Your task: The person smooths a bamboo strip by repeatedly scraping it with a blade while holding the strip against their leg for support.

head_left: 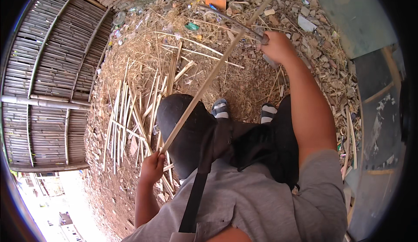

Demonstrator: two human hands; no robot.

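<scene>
I sit or squat over bare, straw-littered ground [244,87], looking down past my feet [220,109]. My left hand [151,169], near and left, has its fingers clamped on the near end of a long pale strip [206,87]. The strip slants over my left knee [183,109] toward the far right. My right hand [278,48], far and right, has its fingers wrapped around one end of a long dark tool [230,21], which crosses the strip at an angle; whether they touch, I cannot tell. Loose strips [122,124] lie on the ground to the left of my knee.

To work well here, I judge I should pinch the near end firmly so it cannot roll, keep any edge turned away from my knee and left fingers, and make light, even strokes along the strip.
</scene>
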